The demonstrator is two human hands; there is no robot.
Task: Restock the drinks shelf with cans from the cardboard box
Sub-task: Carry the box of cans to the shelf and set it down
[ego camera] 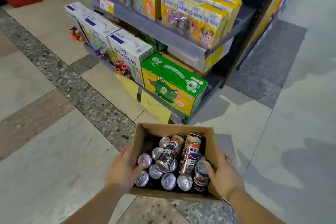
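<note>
The cans [169,162] sit in the box [174,128], which the person holds low over the floor [54,151], in front of the shelf [163,31]. Most cans stand up with their shiny tops showing. A few lie tilted on top of the others. Cans are hard, round and smooth, so they can slip and roll. A full can is heavy for its size and dents if it drops. The best place to grab one is round its middle, with fingers on one side and the thumb on the other. The box is thin card and can bend, and with this many cans it is likely heavy, so it needs a hand on each side or under the bottom.

The left hand [123,167] grips the left wall of the box, with its thumb curled over the rim and touching a can top. Its other fingers are hidden outside the box. The right hand [224,173] grips the right wall the same way, thumb inside against a can. Both arms reach forward and down.

The shelf holds yellow cartons [212,22]. A green case [172,85] stands on the bottom shelf, near the box.
</note>
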